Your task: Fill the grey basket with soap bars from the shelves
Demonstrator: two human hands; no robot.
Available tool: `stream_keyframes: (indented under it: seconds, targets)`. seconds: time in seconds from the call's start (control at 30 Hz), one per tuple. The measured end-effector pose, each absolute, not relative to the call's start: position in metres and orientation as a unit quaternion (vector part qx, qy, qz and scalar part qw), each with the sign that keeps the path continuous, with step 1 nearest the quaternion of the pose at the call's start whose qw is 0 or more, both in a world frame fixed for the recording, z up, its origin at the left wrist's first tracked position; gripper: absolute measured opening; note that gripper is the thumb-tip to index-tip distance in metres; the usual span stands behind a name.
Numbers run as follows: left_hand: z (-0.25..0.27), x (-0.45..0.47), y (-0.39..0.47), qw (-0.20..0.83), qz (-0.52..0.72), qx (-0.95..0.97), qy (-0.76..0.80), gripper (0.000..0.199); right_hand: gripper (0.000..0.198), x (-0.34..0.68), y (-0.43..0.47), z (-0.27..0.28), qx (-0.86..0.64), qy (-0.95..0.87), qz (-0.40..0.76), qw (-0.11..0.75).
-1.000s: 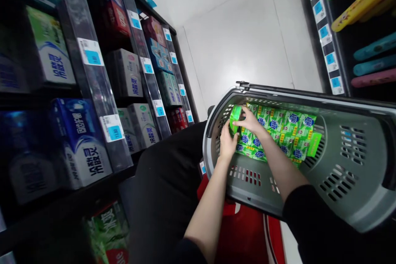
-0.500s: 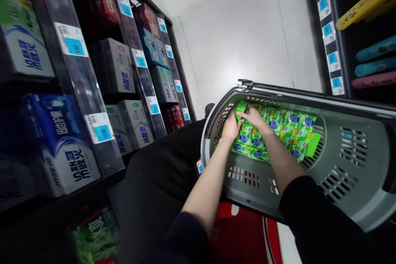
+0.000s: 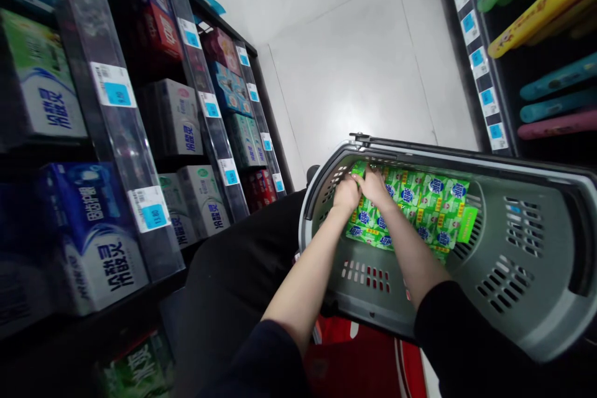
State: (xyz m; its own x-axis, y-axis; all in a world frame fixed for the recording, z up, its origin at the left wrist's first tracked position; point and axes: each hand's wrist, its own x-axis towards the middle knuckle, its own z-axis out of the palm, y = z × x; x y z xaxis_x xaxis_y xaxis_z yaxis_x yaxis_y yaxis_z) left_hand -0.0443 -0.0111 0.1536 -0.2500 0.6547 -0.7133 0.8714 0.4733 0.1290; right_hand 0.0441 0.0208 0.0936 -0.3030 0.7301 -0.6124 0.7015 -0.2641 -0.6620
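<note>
Inside the grey-green shopping basket (image 3: 555,261), green soap packs (image 3: 417,205) with round blue logos lie in close rows. Both my hands are at the row's far left end, down in the basket. My left hand (image 3: 347,193) is closed at the near-left edge of one green soap pack (image 3: 358,168). My right hand (image 3: 374,188) grips the same pack from the right, thumb close to the left hand. The fingers partly cover this pack, and my right forearm hides some of the others. A loose bright green pack end (image 3: 467,225) sticks out at the right of the rows.
On the left, shelves hold toothpaste boxes (image 3: 93,236) behind clear strips with price tags (image 3: 150,208). Colourful long-handled items (image 3: 536,18) hang on the right rack. Pale floor tiles (image 3: 336,74) lie beyond the basket. A red thing (image 3: 359,354) is below it.
Both hands have pressed lower with the green soap pack, which now sits nearly level with its neighbours. The view has shifted slightly, so shelves and basket appear a little lower.
</note>
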Motion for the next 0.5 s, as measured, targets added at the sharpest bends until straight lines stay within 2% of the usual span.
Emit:
stream_keyframes:
  seconds: [0.17,0.4,0.5]
  targets:
    - [0.155,-0.044,-0.008,0.365,-0.157,0.488,0.777,0.031,0.053,0.040,0.015,0.105,-0.613,-0.591,0.524,0.012]
    - [0.166,-0.048,-0.005,0.366,-0.149,0.493,0.775,0.040,0.066,0.025,0.000,0.108,-0.657,-0.532,0.534,0.033]
    - [0.180,-0.050,0.003,0.366,-0.164,0.489,0.774,0.042,0.061,0.034,-0.031,0.114,-0.681,-0.512,0.522,0.030]
